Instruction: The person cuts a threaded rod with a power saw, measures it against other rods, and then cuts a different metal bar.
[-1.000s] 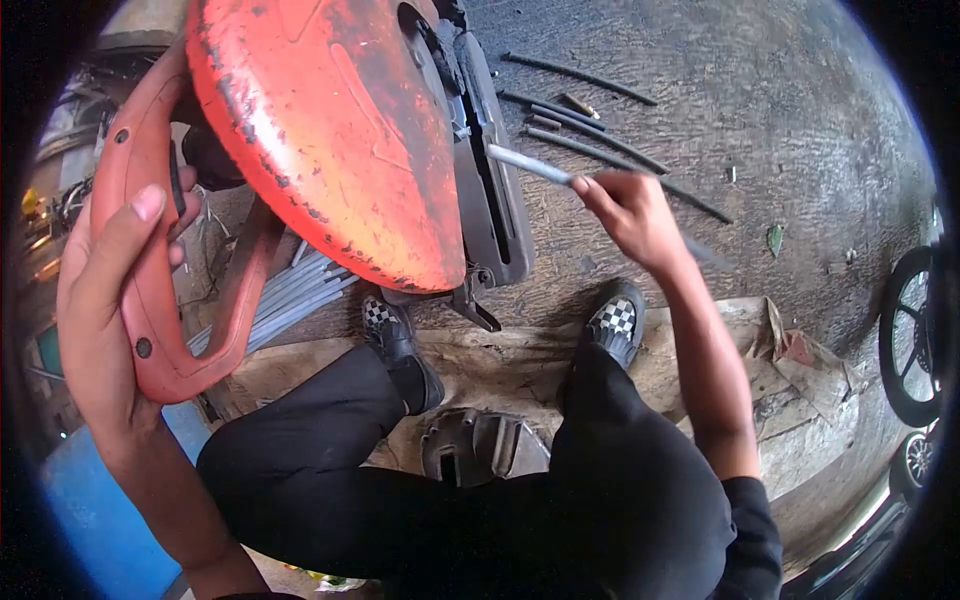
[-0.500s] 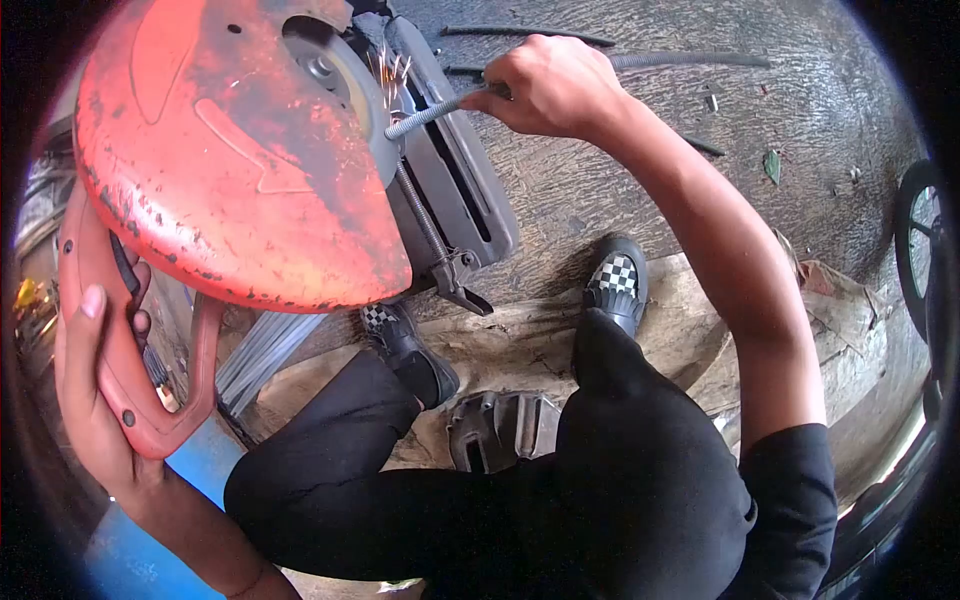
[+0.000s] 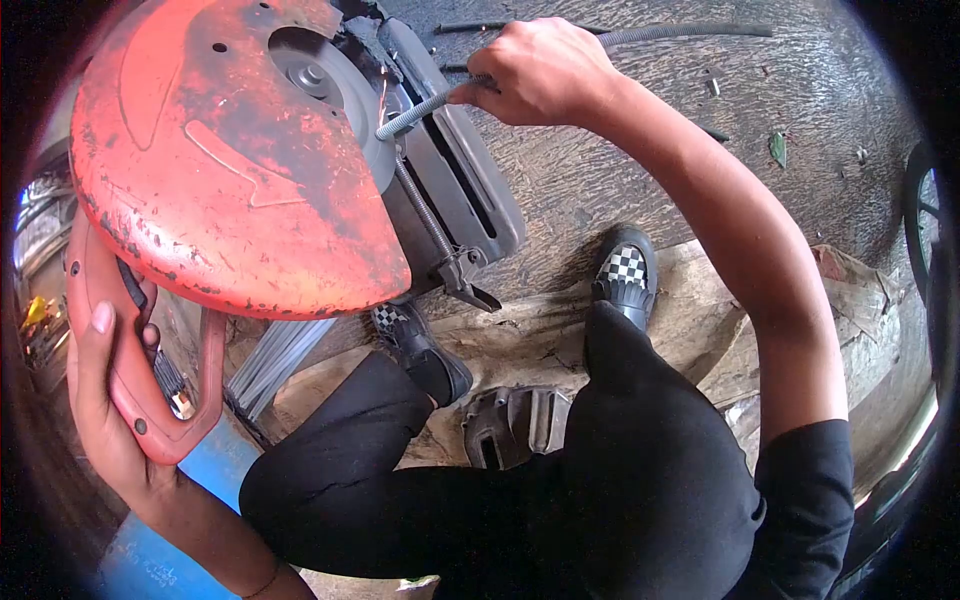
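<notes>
A cut-off saw with a scuffed red blade guard [image 3: 250,190] fills the upper left. Its grey disc [image 3: 362,110] shows at the guard's open edge. My left hand [image 3: 105,410] is closed around the saw's red handle [image 3: 160,430], thumb along its outer side. In my right hand [image 3: 545,72], closed in a fist, is a grey ribbed rod [image 3: 425,108] that looks like a tight coil spring. The rod's near end meets the disc's edge, where a thin streak of sparks [image 3: 382,90] rises. A similar ribbed length [image 3: 680,34] extends beyond my fist; the fist hides whether they join.
Beneath the disc lies the saw's dark slotted base [image 3: 470,180], with a small lever [image 3: 470,285]. Dark rods [image 3: 470,27] lie on the worn floor. Grey rods [image 3: 280,360] are bundled below the guard. A dark metal part [image 3: 515,425] sits between my legs; a wheel [image 3: 925,210] stands far right.
The sparks have shrunk from a spread burst to a thin streak. My right hand and the rod have shifted slightly left and up in view. Left grip is unchanged.
</notes>
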Demonstrator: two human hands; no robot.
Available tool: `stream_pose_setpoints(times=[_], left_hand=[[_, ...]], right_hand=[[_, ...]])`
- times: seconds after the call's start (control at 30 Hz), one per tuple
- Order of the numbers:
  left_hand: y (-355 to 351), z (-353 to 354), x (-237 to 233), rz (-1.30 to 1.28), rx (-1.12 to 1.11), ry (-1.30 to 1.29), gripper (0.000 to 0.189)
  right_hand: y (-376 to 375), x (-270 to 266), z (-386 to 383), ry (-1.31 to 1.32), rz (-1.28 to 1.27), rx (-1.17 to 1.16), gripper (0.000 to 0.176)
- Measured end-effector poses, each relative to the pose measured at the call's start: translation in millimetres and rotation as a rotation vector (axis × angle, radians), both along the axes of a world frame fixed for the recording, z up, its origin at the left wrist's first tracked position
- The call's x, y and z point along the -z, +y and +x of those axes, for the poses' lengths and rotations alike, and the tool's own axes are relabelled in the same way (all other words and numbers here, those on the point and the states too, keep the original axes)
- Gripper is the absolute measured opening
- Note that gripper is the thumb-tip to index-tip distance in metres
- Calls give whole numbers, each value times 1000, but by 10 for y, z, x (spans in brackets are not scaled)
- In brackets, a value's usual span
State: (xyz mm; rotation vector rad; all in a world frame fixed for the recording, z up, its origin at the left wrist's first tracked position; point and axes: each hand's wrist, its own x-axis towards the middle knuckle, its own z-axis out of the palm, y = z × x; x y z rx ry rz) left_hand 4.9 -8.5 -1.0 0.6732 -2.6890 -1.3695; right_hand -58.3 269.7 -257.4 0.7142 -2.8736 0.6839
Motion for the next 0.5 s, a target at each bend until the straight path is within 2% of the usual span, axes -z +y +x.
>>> stream_pose_setpoints(times=[0.07, 0.2, 0.3, 0.4, 0.47, 0.5], left_hand=[[-13, -10, -19, 1, 71, -44, 51], [24, -6, 3, -35, 80, -6, 50], [-74, -26, -25, -9, 147, -118, 51], [-28, -6, -20, -21, 93, -86, 50], [0, 7, -13, -5, -46, 13, 46], [21, 12, -4, -7, -46, 13, 46]], right_hand=[[-1, -18, -2, 9, -6, -6, 42], [26, -132, 61, -14, 0, -12, 43], [81, -214, 120, -41, -52, -60, 42], [75, -111, 26, -33, -7, 10, 42], [100, -137, -24, 0, 4, 40, 41], [105, -179, -66, -249, 13, 45, 33]])
